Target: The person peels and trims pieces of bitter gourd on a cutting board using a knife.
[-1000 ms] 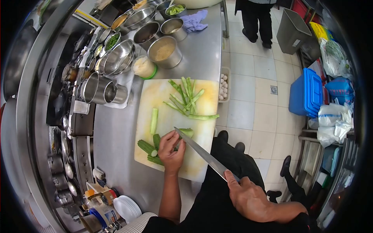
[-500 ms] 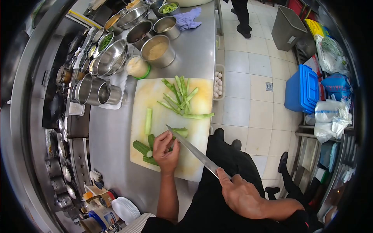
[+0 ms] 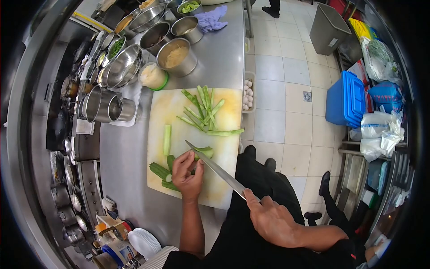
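Observation:
My right hand (image 3: 273, 222) grips the handle of a long kitchen knife (image 3: 221, 172), its blade slanting up and left over the white cutting board (image 3: 219, 181). The blade crosses a pale green vegetable piece (image 3: 204, 153) with darker green skin. Curled at the near end of that piece is my left hand (image 3: 188, 172), thumb and fingers bent close together beside the blade; they partly hide what they hold. Ridged dark green vegetable pieces (image 3: 160, 171) lie left of this hand. Farther up are one pale peeled stick (image 3: 167, 140) and a loose pile of green strips (image 3: 206, 110).
Beyond the board stand a jar with a green base (image 3: 152, 76), steel pots (image 3: 177, 57) and a purple cloth (image 3: 211, 19). A box of eggs (image 3: 249, 93) sits below the counter's right edge. Stacked white plates (image 3: 144, 243) are near me. Other people's legs (image 3: 331, 197) show at right.
The whole view has shifted slightly, so board and pots appear a little farther left. Both hands and the knife keep nearly the same pose over the vegetable piece. A person's leg at the top has moved up.

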`<state>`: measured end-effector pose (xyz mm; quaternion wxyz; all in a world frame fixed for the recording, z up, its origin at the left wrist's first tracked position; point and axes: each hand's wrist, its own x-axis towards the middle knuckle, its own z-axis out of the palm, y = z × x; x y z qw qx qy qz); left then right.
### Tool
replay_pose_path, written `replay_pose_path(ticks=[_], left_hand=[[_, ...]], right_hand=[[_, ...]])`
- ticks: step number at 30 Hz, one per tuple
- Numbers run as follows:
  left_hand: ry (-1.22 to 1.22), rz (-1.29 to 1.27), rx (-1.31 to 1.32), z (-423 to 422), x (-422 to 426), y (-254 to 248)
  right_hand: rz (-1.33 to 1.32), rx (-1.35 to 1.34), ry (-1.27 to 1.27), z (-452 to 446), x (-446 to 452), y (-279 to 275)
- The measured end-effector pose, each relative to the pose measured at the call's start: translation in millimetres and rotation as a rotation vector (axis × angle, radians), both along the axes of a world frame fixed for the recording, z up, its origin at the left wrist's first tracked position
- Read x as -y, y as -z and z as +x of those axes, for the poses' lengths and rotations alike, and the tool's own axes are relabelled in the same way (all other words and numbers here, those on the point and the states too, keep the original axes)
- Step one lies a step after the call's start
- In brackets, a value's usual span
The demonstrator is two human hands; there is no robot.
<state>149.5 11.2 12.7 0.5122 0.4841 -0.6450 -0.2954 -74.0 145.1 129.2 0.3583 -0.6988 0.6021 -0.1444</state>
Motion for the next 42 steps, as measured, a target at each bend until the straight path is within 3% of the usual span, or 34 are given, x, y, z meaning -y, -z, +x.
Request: replay_pose_path(ticks=[18,23,42], left_hand=[[-0.005,0.019,0.021,3,1,-1],[-0.031,0.020,0.056,5,3,-2],[-0.054,0.031,0.052,8,7,-3]], right_hand=[[-0.009,-0.093,-0.050,-2,25,10],[0.020,0.027,-0.061,-7,34,19],[0.029,0.058,-0.132,-13,57,39]])
